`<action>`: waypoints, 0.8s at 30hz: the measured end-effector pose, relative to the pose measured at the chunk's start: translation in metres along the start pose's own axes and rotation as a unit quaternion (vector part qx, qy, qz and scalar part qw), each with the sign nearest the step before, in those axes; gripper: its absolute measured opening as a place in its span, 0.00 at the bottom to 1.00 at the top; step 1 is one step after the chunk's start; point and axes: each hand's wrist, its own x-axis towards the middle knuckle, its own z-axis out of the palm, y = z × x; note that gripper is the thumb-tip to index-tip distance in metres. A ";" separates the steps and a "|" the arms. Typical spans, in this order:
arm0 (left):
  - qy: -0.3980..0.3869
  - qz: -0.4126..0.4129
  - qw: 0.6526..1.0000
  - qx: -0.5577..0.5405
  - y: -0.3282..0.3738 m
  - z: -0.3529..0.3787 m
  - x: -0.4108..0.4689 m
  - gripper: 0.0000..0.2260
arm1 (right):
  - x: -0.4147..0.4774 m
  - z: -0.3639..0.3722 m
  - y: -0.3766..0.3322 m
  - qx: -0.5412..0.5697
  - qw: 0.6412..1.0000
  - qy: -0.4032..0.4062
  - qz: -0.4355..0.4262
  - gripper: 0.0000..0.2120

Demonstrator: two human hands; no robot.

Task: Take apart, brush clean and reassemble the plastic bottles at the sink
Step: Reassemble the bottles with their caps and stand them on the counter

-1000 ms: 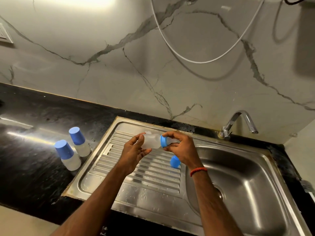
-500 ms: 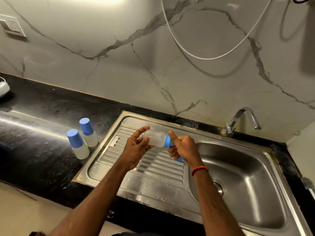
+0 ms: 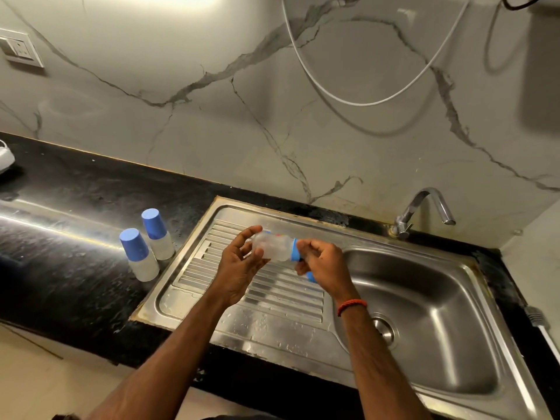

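I hold a small clear plastic bottle (image 3: 272,247) lying sideways above the ribbed drainboard (image 3: 272,292). My left hand (image 3: 242,265) cups its base end with the fingers loosely spread around it. My right hand (image 3: 324,265) grips the blue screw ring (image 3: 294,249) at the bottle's neck. A blue cap (image 3: 310,277) shows under my right palm, partly hidden; I cannot tell whether it is held or lies on the drainboard. Two more capped bottles, one (image 3: 138,256) nearer and one (image 3: 157,234) behind it, stand upright on the black counter left of the sink.
The steel sink basin (image 3: 439,313) with its drain lies to the right, with a tap (image 3: 424,210) at the back. A white hose (image 3: 348,98) hangs on the marble wall. A socket plate (image 3: 19,51) is at upper left. A brush handle (image 3: 542,325) shows at the right edge.
The view has shifted slightly left and down. My left fingers have loosened around the bottle's base. My right hand has turned on the blue ring.
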 end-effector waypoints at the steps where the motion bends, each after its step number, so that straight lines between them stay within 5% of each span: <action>1: -0.010 0.003 1.000 0.000 0.001 0.002 0.000 0.38 | -0.001 0.003 -0.002 0.011 0.999 0.018 0.042 0.21; 5: -0.010 0.012 1.000 0.023 0.002 0.009 -0.002 0.38 | -0.003 0.001 -0.004 0.013 0.994 0.049 0.102 0.32; 10: 0.015 0.011 0.999 0.026 0.001 0.008 -0.005 0.41 | -0.008 -0.011 0.003 -0.009 0.999 -0.023 -0.037 0.26; 14: 0.006 0.010 1.000 0.029 0.003 0.008 -0.007 0.42 | -0.008 -0.003 0.000 0.035 0.999 -0.006 -0.002 0.11; 19: 0.008 0.012 1.000 0.027 0.001 0.014 -0.003 0.37 | -0.006 -0.004 -0.005 0.012 0.995 0.041 0.088 0.25; 24: 0.028 -0.009 0.999 0.013 -0.006 0.015 0.001 0.24 | -0.009 -0.014 0.008 -0.032 0.998 -0.020 -0.039 0.28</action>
